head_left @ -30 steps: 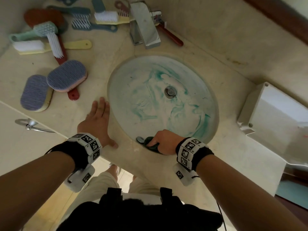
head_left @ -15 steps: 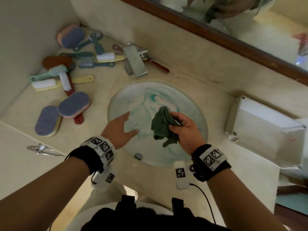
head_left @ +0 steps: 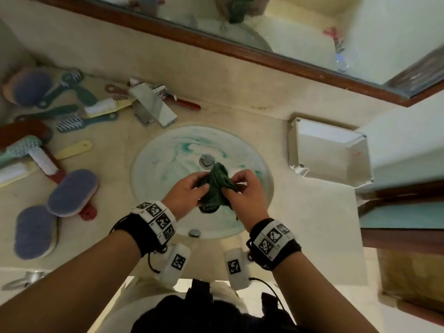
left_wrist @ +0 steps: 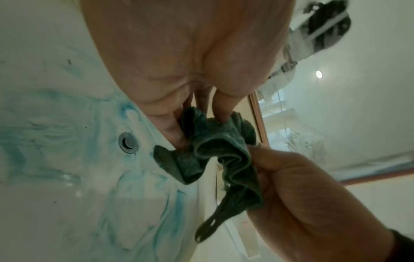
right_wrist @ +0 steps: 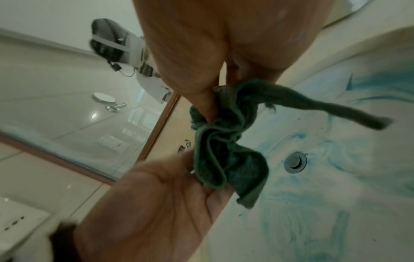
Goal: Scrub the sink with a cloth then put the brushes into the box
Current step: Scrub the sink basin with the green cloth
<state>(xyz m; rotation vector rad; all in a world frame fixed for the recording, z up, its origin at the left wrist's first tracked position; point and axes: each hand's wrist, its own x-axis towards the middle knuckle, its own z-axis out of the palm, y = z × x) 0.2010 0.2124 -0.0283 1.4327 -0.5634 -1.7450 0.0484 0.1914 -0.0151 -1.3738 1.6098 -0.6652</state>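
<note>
A crumpled dark green cloth [head_left: 216, 187] hangs in the air over the round white sink [head_left: 165, 164], which is smeared with teal cleaner. My left hand [head_left: 189, 191] pinches the cloth's left side, and my right hand [head_left: 240, 191] pinches its right side. The left wrist view shows the cloth [left_wrist: 215, 147] bunched between the fingertips of both hands. In the right wrist view the cloth [right_wrist: 226, 141] has one corner trailing toward the drain [right_wrist: 295, 162]. Several brushes [head_left: 72, 188] lie on the counter left of the sink. The white box [head_left: 331, 152] sits open to the right.
A chrome tap [head_left: 153, 109] stands behind the sink, with a red-handled brush [head_left: 185, 102] beside it. A wood-framed mirror [head_left: 264, 54] runs along the back wall. A shelf [head_left: 403, 212] juts out at the right edge. A metal towel hook [head_left: 26, 280] sits below the counter's left front.
My right hand lifted the cloth from the sink's front rim up over the basin. My left hand left the counter edge and took hold of the cloth's other side.
</note>
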